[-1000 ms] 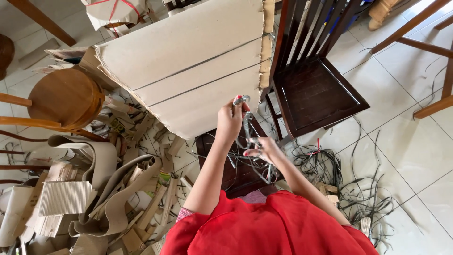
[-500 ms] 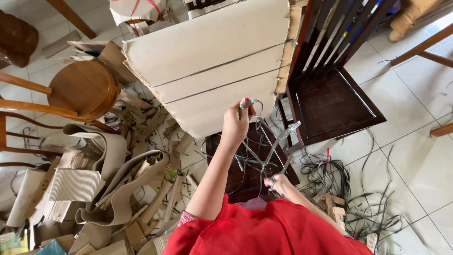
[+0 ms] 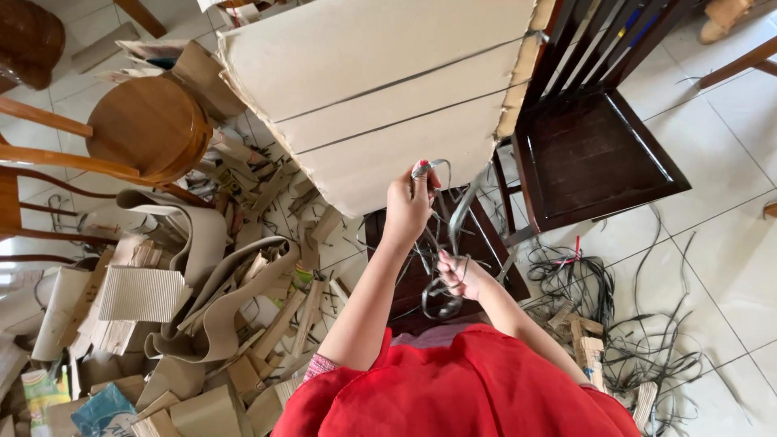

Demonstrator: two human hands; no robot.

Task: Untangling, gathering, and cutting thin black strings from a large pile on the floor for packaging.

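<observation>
here we pinch the grey strap [image 3: 453, 218] high with our left hand [image 3: 409, 202], fingers closed on it, while our right hand [image 3: 457, 275] grips it lower, perhaps keeping it tight, beside the cardboard sheet [image 3: 380, 89].

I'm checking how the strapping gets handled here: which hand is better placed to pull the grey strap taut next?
Probably the left hand: it is raised near the cardboard stack with its grip pinching the grey strap at the top end. The right hand sits lower, holding the strap's loops near the dark stool.
</observation>
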